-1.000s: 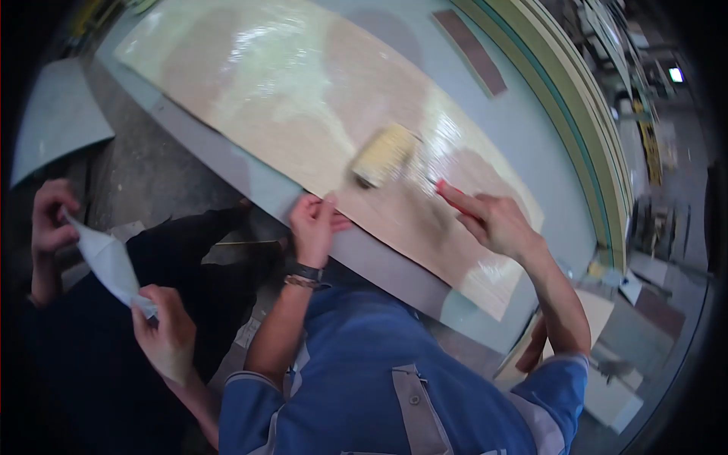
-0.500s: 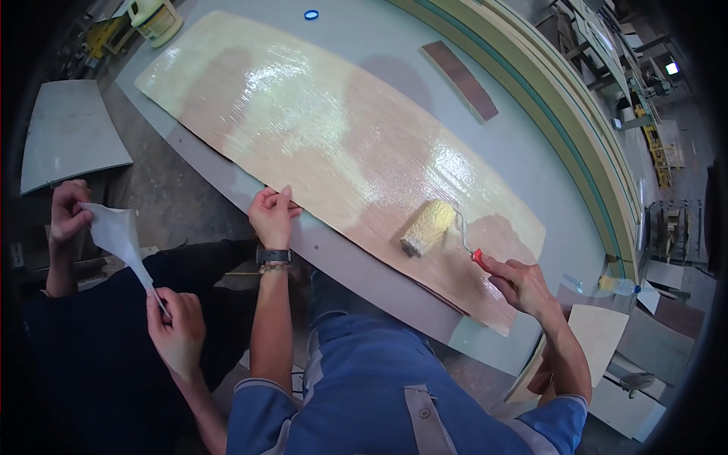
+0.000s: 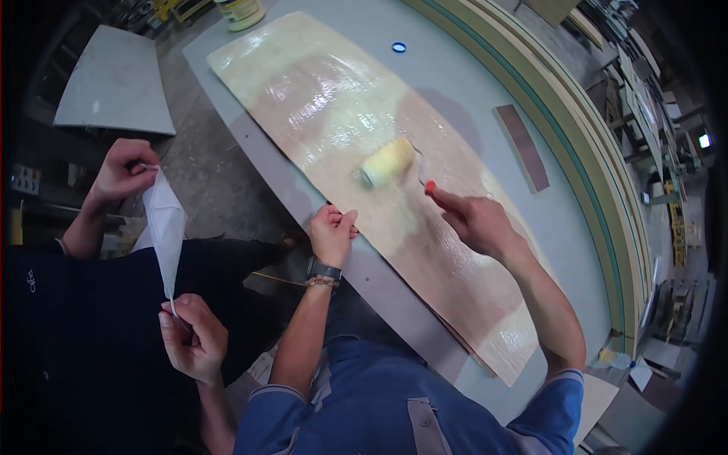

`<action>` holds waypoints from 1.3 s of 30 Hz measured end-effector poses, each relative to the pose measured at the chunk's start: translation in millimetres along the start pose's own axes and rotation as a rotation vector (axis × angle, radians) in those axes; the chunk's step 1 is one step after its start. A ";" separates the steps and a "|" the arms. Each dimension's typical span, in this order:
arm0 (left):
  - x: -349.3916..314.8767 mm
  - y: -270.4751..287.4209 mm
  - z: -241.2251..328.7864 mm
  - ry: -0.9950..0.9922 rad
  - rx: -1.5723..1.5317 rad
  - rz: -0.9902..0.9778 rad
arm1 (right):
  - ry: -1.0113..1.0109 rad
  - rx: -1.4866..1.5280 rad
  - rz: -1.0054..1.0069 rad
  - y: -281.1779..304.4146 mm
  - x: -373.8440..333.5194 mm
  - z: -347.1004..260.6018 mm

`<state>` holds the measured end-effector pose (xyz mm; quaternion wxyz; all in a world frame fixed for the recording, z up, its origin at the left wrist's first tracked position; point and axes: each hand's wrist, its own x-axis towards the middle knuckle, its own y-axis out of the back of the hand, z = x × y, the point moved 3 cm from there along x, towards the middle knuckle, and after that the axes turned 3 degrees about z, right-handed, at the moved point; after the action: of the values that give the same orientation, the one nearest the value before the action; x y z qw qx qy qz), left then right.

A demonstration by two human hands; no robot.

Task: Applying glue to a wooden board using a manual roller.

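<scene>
A long sheet of wood veneer [image 3: 447, 280], glossy with wet glue, lies across the grey table. My right hand [image 3: 479, 221] grips a paint roller [image 3: 388, 161] by its red handle; the yellowish, glue-soaked sleeve rests on the middle of the sheet. At the sheet's near left edge, my left hand [image 3: 331, 232] pinches the rim between thumb and fingers. A watch and a bracelet are on that wrist.
Close on my left, another person's hands [image 3: 193, 337] stretch a white cloth [image 3: 164, 216]. A glue jug [image 3: 241, 11], blue ring cap [image 3: 399, 47] and dark wood strip [image 3: 522, 148] sit on the table [image 3: 455, 83]. Thick curved boards [image 3: 576, 152] line the far right side.
The roller has gone up and left along the sheet with my right hand. My view has turned, shifting the table in the picture. The other person's cloth is stretched more upright.
</scene>
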<state>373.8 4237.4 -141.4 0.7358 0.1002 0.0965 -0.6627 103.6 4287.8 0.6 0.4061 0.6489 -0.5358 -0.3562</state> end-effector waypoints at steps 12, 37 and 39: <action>6.1 8.8 13.7 -0.069 0.188 0.009 | -0.202 0.110 -0.205 20.6 -20.1 -27.8; -31.6 5.3 -7.7 -0.038 0.183 -0.163 | -0.179 -0.119 -0.241 -19.3 3.6 -76.3; -51.8 -2.4 -7.5 0.175 0.146 -0.286 | -0.120 -0.132 -0.225 -27.1 44.3 -86.6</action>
<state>366.0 4288.8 -134.4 0.6137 0.1957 0.1250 -0.7546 200.0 4259.3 10.8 0.3727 0.6542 -0.4584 -0.4722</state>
